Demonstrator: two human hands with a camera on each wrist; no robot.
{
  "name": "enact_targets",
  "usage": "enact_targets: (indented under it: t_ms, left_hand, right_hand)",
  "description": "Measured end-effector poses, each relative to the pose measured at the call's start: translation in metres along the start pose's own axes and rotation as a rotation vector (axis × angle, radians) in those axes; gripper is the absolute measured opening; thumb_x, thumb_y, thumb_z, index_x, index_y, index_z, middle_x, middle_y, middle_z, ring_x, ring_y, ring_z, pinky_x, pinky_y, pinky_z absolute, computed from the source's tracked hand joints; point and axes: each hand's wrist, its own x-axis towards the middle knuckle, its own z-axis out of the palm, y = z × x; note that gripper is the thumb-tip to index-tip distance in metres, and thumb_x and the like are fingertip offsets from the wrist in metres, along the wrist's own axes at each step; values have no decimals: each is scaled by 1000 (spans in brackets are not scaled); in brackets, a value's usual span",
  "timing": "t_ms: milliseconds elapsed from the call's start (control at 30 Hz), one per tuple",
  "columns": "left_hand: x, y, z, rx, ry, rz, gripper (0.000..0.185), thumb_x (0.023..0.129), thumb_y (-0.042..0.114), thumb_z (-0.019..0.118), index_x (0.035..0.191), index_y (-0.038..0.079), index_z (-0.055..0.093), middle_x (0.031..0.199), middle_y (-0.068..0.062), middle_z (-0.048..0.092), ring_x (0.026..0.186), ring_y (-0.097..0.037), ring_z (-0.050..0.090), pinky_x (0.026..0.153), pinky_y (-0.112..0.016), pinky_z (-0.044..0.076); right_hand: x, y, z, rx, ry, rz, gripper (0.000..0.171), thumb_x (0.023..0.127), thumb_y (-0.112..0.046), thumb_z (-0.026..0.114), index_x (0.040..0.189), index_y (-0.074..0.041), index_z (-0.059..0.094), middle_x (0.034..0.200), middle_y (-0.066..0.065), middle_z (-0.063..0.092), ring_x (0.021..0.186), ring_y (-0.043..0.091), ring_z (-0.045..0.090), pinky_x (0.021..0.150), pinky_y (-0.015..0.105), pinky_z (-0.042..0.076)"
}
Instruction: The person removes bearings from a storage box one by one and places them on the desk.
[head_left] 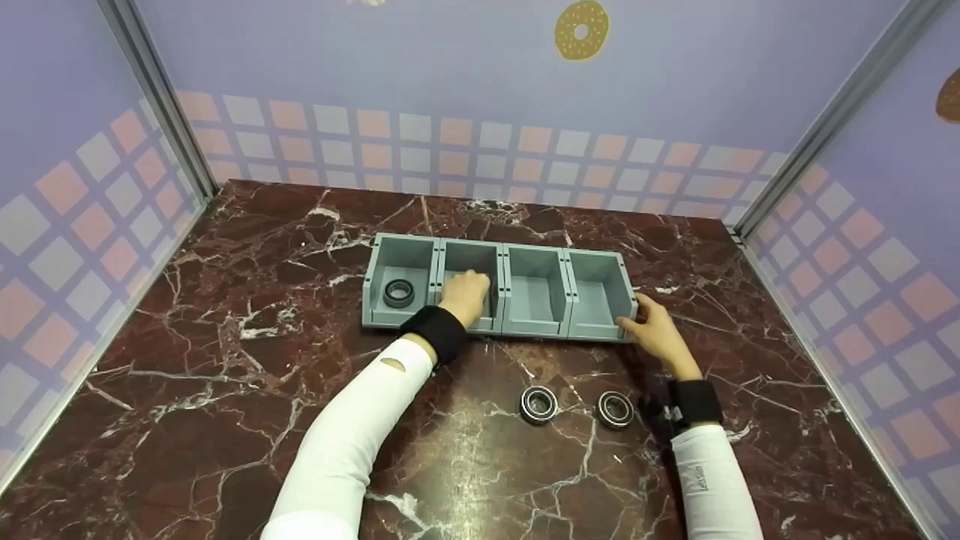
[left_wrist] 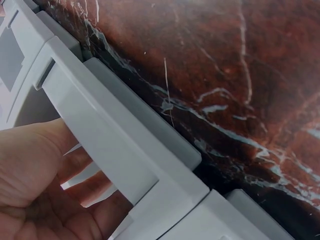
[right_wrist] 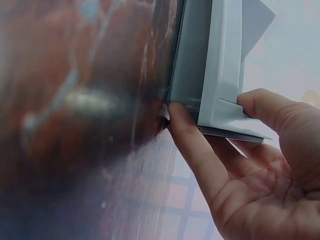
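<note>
- left hand (head_left: 466, 296): reaching into the second compartment (head_left: 463, 253) from left of the grey bin row (head_left: 534, 328); its grip state cannot be told.
- right hand (head_left: 657, 331): clamping its grip on the row's right end.
- one bearing (head_left: 388, 294): lying in the leftmost compartment (head_left: 405, 253).
- second bearing (head_left: 525, 412) and third bearing (head_left: 603, 416): resting on the table (head_left: 225, 450).

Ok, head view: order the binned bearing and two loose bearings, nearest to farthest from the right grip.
1. Right loose bearing, below the right grip in frame.
2. Left loose bearing, left of that.
3. Binned bearing, far left, in the leftmost bin.
</note>
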Motion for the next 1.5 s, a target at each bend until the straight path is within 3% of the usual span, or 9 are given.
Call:
enact_targets:
  t_ms: [200,567,933,1167,1500]
  left_hand:
    - [-1,1,-6,13,-3,4,13,95,-2,63,101,0,74,117,-22,71,109,-41,71,90,-51,62]
    - [-5,6,-20,-6,9,30,18,99,-2,60,113,-2,72,119,-26,68,110,-45,68,91,-54,61]
    - [-11,4,-32,-15,21,63,18,103,1,56,107,-3,72,119,-27,68,110,-46,66,93,-54,59]
    - [-19,3,-43,-52,66,97,16,102,-1,55,101,-5,71,115,-28,68,108,-47,66,94,-56,57]
    - [-27,3,-52,-68,60,136,10,96,-2,66,105,-4,70,115,-26,68,108,-46,66,98,-54,56]
  right_hand:
    - [0,0,1,9,-2,-6,49,98,1,61,142,17,45,122,41,62,81,-1,57,63,13,49]
    - [1,1,1,-3,-6,8,50,98,0,61,143,16,45,126,41,62,86,1,58,65,12,50]
    - [3,1,3,-30,-9,19,49,98,4,57,141,20,43,125,44,60,88,6,58,64,11,48]
    - [2,0,2,7,-13,24,49,99,2,59,143,17,43,126,42,60,85,0,57,65,12,50]
    - [1,0,0,3,-12,26,50,99,-1,60,144,14,44,127,40,61,85,2,58,64,14,49]
